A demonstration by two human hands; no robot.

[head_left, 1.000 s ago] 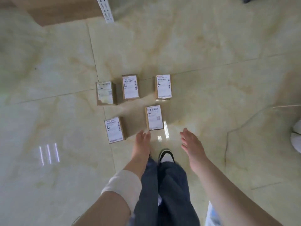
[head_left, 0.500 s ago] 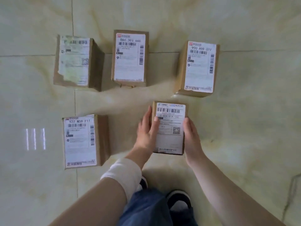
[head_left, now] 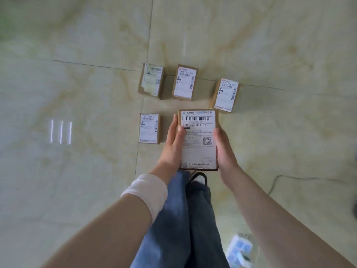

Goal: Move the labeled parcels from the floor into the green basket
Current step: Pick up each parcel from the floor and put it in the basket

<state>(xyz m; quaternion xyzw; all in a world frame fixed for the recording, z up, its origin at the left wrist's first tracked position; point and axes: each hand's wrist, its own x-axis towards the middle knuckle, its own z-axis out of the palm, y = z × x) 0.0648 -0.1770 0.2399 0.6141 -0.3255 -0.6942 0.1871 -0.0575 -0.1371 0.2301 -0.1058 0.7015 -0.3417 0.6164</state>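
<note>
Glossy marbled floor tile (head_left: 270, 45), pale green-beige, grout lines crossing. Item: labeled parcel, number 070 054-B14-160 (head_left: 199, 140), half a second before resting on the floor, now raised clear of it between both hands; left hand (head_left: 172, 144) pressed to its left side with thumb over the label, right hand (head_left: 224, 149) clamped on its right edge. Remaining on floor: four labeled parcels, namely torn-label parcel (head_left: 151, 81), middle parcel (head_left: 185, 83), right parcel (head_left: 226, 95), near-left parcel (head_left: 149, 128). Green basket not in view. Status, judged: first pickup done, carry pending.
</note>
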